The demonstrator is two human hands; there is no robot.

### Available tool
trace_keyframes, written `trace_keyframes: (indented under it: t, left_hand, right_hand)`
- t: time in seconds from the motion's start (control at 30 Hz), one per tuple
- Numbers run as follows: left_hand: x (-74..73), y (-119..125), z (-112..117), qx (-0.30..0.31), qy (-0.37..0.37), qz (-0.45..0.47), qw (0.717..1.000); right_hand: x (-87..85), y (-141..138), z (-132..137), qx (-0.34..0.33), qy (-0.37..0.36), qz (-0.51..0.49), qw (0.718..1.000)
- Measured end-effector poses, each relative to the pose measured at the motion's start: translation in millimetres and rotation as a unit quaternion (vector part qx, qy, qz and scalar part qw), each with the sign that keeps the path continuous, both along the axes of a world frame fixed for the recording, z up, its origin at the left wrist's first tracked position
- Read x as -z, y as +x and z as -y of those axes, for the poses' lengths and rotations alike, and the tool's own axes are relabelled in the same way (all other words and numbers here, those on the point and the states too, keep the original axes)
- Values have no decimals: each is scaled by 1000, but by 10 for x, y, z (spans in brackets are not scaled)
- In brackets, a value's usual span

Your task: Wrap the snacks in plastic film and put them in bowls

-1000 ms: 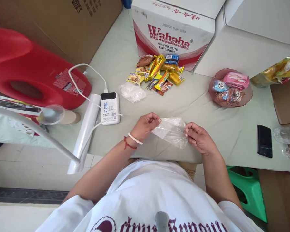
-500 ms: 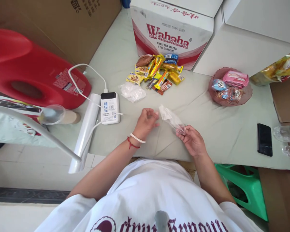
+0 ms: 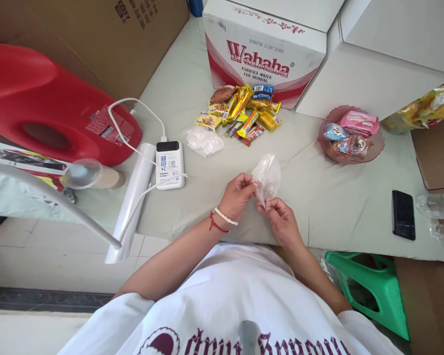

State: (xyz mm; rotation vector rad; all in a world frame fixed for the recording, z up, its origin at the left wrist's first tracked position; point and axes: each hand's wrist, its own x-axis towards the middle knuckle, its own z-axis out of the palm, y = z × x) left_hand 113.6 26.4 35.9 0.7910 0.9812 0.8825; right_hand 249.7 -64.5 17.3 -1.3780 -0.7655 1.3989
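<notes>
A thin clear plastic bag [image 3: 268, 173] is held between both hands, just above the table's front part. My left hand [image 3: 240, 196], with a white bead bracelet and a red string at the wrist, pinches one side of its edge. At the bag's lower end, the fingertips of my right hand [image 3: 279, 217] are closed on it. Beyond the hands lies a crumpled clear plastic bag [image 3: 204, 142]. Behind that is a pile of wrapped snacks [image 3: 246, 111] in yellow, blue and brown packets.
A Wahaba-style water carton [image 3: 262, 54] stands behind the snacks. On the right are a pink glass bowl [image 3: 325, 148] of packets and a black phone [image 3: 403, 215]. To the left lie a cabled white power bank [image 3: 170, 165], a plastic roll [image 3: 131, 207] and a red jug [image 3: 52, 103].
My left hand has moved right and taken hold of the bag. My right hand has come left and inward. The bag now stands more upright and spread wider.
</notes>
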Motion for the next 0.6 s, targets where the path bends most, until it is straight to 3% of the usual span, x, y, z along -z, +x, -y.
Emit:
trace_keyframes:
  t: [0.07,0.13,0.23,0.3,0.37,0.47,0.53,0.6]
  left_hand:
    - [7,-17,-9,-20,-4,17,1000]
    - [2,-54,-7,-17,43,10,999]
    - [-27,-108,15,41,115,8,992]
    - [-55,-125,41,85,125,16,988]
    - [-78,-130,65,108,120,20,987]
    - [-78,-150,64,104,108,5,989]
    - [-48,-192,27,89,102,-34,990]
    - [3,-249,-31,78,100,-96,987]
  right_hand:
    - [-51,116,13,-54,-48,-6,997]
    - [-123,320,-19,-76,-70,25,994]
    - [-216,663,-188,6,-9,118,993]
    - [-243,794,-359,16,50,141,989]
    - [-239,797,-532,-55,71,105,990]
    - [-185,650,-714,-169,32,12,985]
    - [-138,558,-756,-177,9,-18,984]
    - [-97,525,-737,-137,12,-7,990]
